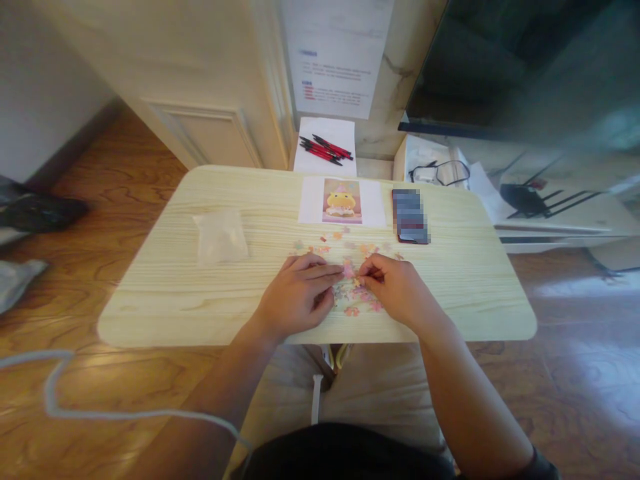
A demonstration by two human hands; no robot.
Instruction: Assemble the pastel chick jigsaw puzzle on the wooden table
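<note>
Right now your left hand [303,293] lies palm down at the centre of the frame, fingers stretched rightward with their tips on a pink puzzle piece [349,269]; its thumb stands apart from them, with nothing visibly clasped. Your right hand [393,287], just right of centre, has thumb and forefinger pinched together on a yellowish puzzle piece [357,283] (tiny, and blurred at the edges). The pink one sits between your hands, its long axis seemingly running up and down the frame; which way the yellowish one points, you can't make out, as your fingertips partly cover it.

More jigsaw pieces [351,311] lie scattered around, some hidden by your hands, their shapes hard to separate. Above them, the printed picture [343,201] of a yellow figure stands upright, its pink hat toward the top of the frame. Right of it, the phone [411,217] points up the frame, its screen pixelated. Your sleeve is cut off at the lower right.
</note>
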